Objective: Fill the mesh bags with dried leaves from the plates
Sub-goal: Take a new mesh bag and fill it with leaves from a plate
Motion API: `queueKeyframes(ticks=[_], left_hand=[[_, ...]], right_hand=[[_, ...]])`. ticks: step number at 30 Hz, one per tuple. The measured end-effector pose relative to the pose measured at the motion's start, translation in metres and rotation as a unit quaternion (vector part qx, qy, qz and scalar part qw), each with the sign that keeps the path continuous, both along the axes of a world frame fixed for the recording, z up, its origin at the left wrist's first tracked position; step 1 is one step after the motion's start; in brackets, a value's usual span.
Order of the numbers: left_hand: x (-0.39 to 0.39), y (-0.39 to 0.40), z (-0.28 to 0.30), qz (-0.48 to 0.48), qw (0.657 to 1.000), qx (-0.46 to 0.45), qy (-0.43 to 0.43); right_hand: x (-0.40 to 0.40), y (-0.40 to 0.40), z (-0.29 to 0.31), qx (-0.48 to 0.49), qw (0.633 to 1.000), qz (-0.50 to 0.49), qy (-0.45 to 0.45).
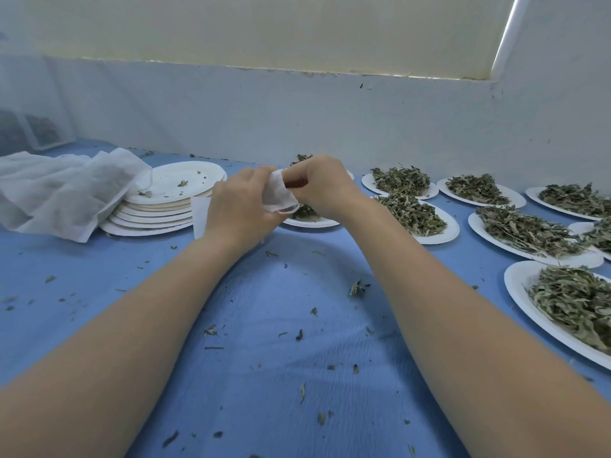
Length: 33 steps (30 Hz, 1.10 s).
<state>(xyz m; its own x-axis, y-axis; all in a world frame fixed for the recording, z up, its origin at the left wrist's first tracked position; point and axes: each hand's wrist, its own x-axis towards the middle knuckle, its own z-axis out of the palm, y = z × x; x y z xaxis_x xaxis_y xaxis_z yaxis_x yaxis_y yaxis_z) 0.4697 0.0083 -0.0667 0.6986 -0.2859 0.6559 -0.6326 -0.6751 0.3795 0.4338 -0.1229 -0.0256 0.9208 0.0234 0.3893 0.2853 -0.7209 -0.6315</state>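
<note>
1. Left hand (239, 206): fingers curled, gripping small white mesh bag (279, 196) from the left side, held above the desk (264, 325).
2. Right hand (319, 186): fingers curled, pinching the same mesh bag at its upper right edge; thumb and fingertips closed on the fabric. Something reddish showing under the fingers, can't tell what.
3. Mesh bag: bunched between both hands, off the desk, directly over a plate (310, 221) with dried leaves (304, 211). Bag contents not visible.
4. More dried leaves poking up behind the right hand, on a plate mostly hidden.
5. Right side of desk: several white plates heaped with dried leaves, e.g. nearest plate (529, 292), another just right of the hands (439, 233), more toward the wall.
6. Left of hands: stack of empty plates (158, 206), only a few leaf crumbs on top.
7. Pile of white mesh fabric (62, 193) draped over the left edge of that stack and onto the desk.
8. Loose leaf fragments (355, 287) scattered across the blue desk cover between the forearms.
9. Far left corner: clear container (39, 127) with dark leaf matter inside, against the wall.
</note>
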Motion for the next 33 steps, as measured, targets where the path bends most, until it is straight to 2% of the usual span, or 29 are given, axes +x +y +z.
queueKeyframes(ticks=[5,9,11,17,20,21,22,23,24,26,29,33], left_hand=[[-0.002,0.001,0.0,-0.008,1.0,0.012,-0.023],[0.0,-0.001,-0.001,0.014,1.0,0.026,0.006],[0.002,-0.001,-0.002,0.033,0.999,0.041,0.005],[0.007,0.003,-0.003,0.07,0.995,0.073,-0.013],[0.008,0.006,-0.002,0.103,0.992,0.067,0.001],[0.008,0.007,-0.002,0.112,0.991,0.067,0.007],[0.008,0.007,-0.002,0.121,0.99,0.068,0.011],[0.008,0.008,-0.001,0.129,0.989,0.073,0.014],[0.008,0.008,-0.001,0.136,0.987,0.08,0.015],[0.009,0.008,-0.002,0.146,0.984,0.097,0.014],[0.011,0.007,-0.004,0.154,0.981,0.119,0.008],[0.012,0.007,-0.006,0.152,0.981,0.122,0.004]], right_hand=[[-0.009,0.0,0.004,0.018,0.996,0.062,0.056],[-0.005,-0.003,0.008,-0.029,0.999,-0.001,0.046],[-0.004,-0.003,0.008,-0.024,0.998,-0.005,0.058],[-0.01,-0.009,0.011,0.111,0.986,0.066,0.106],[-0.004,-0.013,0.01,0.186,0.978,0.042,0.083],[-0.001,-0.015,0.008,0.173,0.983,-0.003,0.058],[0.002,-0.019,0.005,0.11,0.991,-0.063,0.03],[0.005,-0.022,0.001,0.008,0.993,-0.117,0.009],[0.007,-0.025,-0.004,-0.095,0.985,-0.143,0.01],[0.01,-0.028,-0.014,-0.22,0.964,-0.142,0.051],[0.012,-0.032,-0.024,-0.28,0.945,-0.144,0.088],[0.011,-0.034,-0.028,-0.228,0.961,-0.153,0.04]])
